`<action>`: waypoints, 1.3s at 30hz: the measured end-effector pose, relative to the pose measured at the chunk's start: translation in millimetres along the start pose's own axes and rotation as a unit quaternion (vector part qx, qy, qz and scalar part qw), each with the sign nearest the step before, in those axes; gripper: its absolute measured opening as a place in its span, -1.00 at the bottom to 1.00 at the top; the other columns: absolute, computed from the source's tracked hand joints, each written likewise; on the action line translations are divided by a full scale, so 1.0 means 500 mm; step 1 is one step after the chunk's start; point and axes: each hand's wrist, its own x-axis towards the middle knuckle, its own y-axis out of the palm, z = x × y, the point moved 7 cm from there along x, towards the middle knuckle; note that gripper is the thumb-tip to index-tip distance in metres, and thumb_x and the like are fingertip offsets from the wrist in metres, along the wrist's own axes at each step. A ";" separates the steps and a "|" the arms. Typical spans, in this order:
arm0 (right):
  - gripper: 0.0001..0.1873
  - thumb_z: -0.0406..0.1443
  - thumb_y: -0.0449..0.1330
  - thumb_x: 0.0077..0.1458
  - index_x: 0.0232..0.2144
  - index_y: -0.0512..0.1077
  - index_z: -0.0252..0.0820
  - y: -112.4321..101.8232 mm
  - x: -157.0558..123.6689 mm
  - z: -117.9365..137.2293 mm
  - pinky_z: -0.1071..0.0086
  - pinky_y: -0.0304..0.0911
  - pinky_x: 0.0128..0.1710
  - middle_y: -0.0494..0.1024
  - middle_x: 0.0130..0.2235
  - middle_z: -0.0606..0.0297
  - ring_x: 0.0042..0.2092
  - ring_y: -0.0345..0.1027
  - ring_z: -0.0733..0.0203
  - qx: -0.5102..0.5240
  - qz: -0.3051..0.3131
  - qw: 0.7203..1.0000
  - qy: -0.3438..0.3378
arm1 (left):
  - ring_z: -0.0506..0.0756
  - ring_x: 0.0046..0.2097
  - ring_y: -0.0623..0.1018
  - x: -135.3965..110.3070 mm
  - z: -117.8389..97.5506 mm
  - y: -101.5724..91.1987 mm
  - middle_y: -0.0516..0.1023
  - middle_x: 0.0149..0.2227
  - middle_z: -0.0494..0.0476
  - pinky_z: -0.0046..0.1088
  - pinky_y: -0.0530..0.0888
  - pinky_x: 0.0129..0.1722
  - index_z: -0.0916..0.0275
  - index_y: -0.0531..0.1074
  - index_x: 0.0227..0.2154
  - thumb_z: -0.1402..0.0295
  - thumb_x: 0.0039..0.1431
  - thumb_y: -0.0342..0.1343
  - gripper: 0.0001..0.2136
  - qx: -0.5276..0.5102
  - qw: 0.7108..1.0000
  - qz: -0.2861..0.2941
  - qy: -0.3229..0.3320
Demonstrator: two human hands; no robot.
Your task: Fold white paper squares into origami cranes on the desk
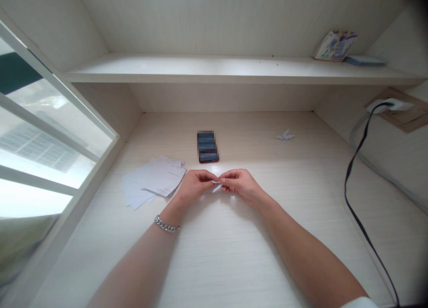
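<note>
My left hand [195, 185] and my right hand [239, 185] meet over the middle of the pale wooden desk [234, 254]. Both pinch a small folded piece of white paper [216, 185] between their fingertips, just above the desk top. A silver chain bracelet [166, 225] sits on my left wrist. A loose pile of white paper sheets [154, 181] lies just left of my left hand. A dark phone [207, 146] lies flat a little beyond my hands.
A small folded white paper figure [285, 136] rests at the back right of the desk. A black cable [357, 183] runs from a wall plug [389, 105] down the right side. A shelf [217, 69] above holds a colourful booklet [335, 45]. A window frame [60, 134] borders the left.
</note>
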 end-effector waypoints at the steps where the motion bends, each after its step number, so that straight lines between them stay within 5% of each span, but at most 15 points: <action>1: -0.77 -0.24 0.34 -0.25 -0.48 0.52 -0.29 -0.001 0.000 0.000 0.44 0.16 -0.51 0.46 -0.59 0.29 -0.54 0.27 0.33 -0.002 -0.002 1.000 -0.001 | 0.09 -0.35 0.54 0.000 0.001 -0.001 0.59 -0.39 0.21 -0.42 0.44 -0.35 0.31 0.55 -0.42 0.32 -0.12 0.22 -0.81 -0.001 1.000 0.002 -0.004; 10: -0.77 -0.26 0.35 -0.29 -0.50 0.52 -0.28 -0.002 -0.001 0.009 0.43 0.17 -0.53 0.47 -0.58 0.28 -0.55 0.28 0.32 0.015 -0.043 0.999 -0.015 | 0.03 -0.36 0.52 -0.001 0.005 0.000 0.56 -0.34 0.18 -0.40 0.48 -0.33 0.31 0.51 -0.29 0.46 -0.07 0.13 -0.78 -0.144 0.986 0.015 -0.078; 17: -0.77 -0.23 0.33 -0.26 -0.49 0.51 -0.28 -0.013 0.003 0.008 0.42 0.19 -0.54 0.47 -0.61 0.28 -0.57 0.28 0.31 -0.023 -0.091 0.995 -0.040 | 0.01 -0.37 0.51 0.006 0.012 0.004 0.49 -0.44 0.08 -0.33 0.50 -0.26 0.31 0.46 -0.23 0.34 -0.01 0.14 -0.75 -0.189 0.979 -0.002 -0.071; 25: -0.79 -0.21 0.30 -0.18 -0.46 0.48 -0.23 -0.007 0.006 0.004 0.39 0.25 -0.51 0.49 -0.58 0.30 -0.54 0.35 0.26 -0.059 -0.078 0.993 -0.065 | -0.01 -0.41 0.49 0.010 0.020 0.005 0.52 -0.41 0.10 -0.42 0.47 -0.32 0.32 0.48 -0.34 0.29 -0.10 0.25 -0.74 -0.135 0.989 -0.025 -0.052; 39: -0.78 -0.23 0.31 -0.22 -0.50 0.46 -0.27 0.003 -0.001 0.008 0.45 0.16 -0.56 0.45 -0.60 0.33 -0.58 0.29 0.33 -0.040 -0.036 0.998 -0.033 | 0.00 -0.44 0.48 0.003 0.005 -0.005 0.56 -0.42 0.14 -0.48 0.44 -0.42 0.31 0.53 -0.36 0.38 -0.08 0.15 -0.81 -0.033 0.998 0.004 -0.044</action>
